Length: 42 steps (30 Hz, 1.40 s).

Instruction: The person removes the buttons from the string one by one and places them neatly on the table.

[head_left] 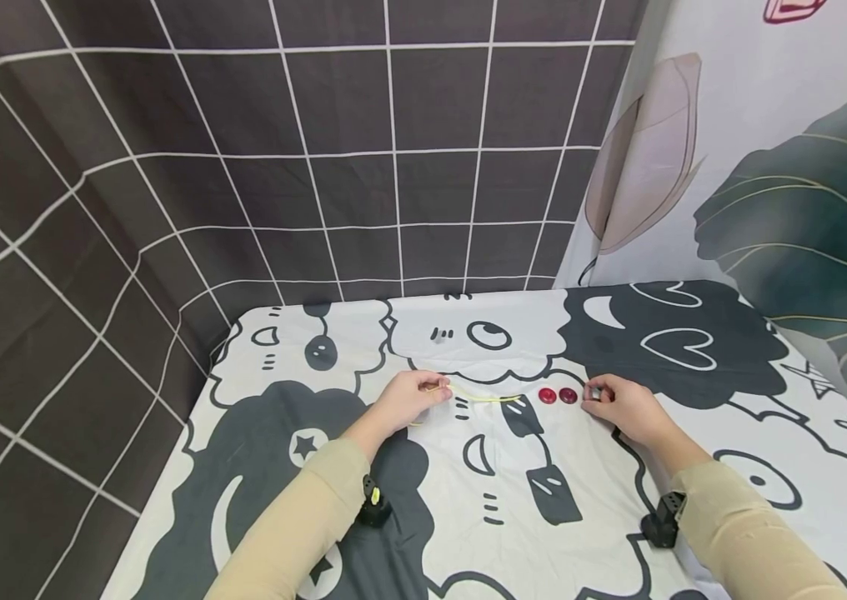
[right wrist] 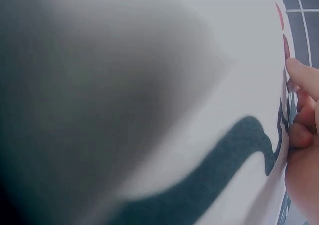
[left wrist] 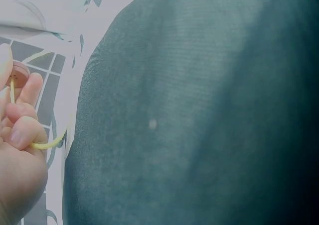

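Observation:
My left hand [head_left: 414, 398] pinches a round reddish button [left wrist: 19, 74] with small holes, seen in the left wrist view. A yellow cord [left wrist: 50, 144] runs up to the button and between the fingers. In the head view the cord [head_left: 487, 398] stretches rightward over the cloth. Two dark red buttons [head_left: 547, 396] lie side by side left of my right hand [head_left: 628, 408]. That hand is low at the cloth, thumb and forefinger curled about a small grey piece [head_left: 596, 393]; its kind is mostly hidden.
A white cloth with black cartoon prints [head_left: 461, 492] covers the surface. Behind it hangs a dark grid-patterned curtain [head_left: 431, 100], and a leaf-printed curtain [head_left: 731, 83] hangs at the right. A black wrist camera [head_left: 662, 521] sits by the right sleeve.

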Motion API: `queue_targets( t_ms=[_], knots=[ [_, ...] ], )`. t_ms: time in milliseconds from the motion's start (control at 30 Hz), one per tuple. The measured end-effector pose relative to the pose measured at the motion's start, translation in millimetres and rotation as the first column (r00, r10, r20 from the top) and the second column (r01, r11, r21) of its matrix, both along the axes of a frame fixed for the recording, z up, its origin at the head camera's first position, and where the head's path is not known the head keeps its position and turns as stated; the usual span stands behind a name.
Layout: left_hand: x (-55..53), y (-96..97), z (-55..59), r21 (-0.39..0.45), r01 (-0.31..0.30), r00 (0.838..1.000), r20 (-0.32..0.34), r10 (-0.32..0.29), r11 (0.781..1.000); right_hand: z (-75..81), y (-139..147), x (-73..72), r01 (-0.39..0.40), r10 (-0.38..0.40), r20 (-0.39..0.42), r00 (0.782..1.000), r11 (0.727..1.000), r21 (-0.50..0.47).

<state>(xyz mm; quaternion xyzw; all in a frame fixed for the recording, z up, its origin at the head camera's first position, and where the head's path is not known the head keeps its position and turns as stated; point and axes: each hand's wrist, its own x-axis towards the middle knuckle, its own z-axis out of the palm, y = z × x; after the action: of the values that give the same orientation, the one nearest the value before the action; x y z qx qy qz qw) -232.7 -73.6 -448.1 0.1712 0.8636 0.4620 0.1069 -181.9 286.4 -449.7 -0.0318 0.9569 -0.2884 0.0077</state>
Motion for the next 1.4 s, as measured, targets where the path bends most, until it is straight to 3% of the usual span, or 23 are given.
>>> queue_targets(
  t_ms=[1400],
  knots=[
    [0.1, 1.0, 1.0, 0.020, 0.000, 1.000, 0.005, -0.001, 1.000, 3.5, -0.7, -3.9, -0.007, 0.005, 0.092, 0.996, 1.000, 0.014]
  ],
)
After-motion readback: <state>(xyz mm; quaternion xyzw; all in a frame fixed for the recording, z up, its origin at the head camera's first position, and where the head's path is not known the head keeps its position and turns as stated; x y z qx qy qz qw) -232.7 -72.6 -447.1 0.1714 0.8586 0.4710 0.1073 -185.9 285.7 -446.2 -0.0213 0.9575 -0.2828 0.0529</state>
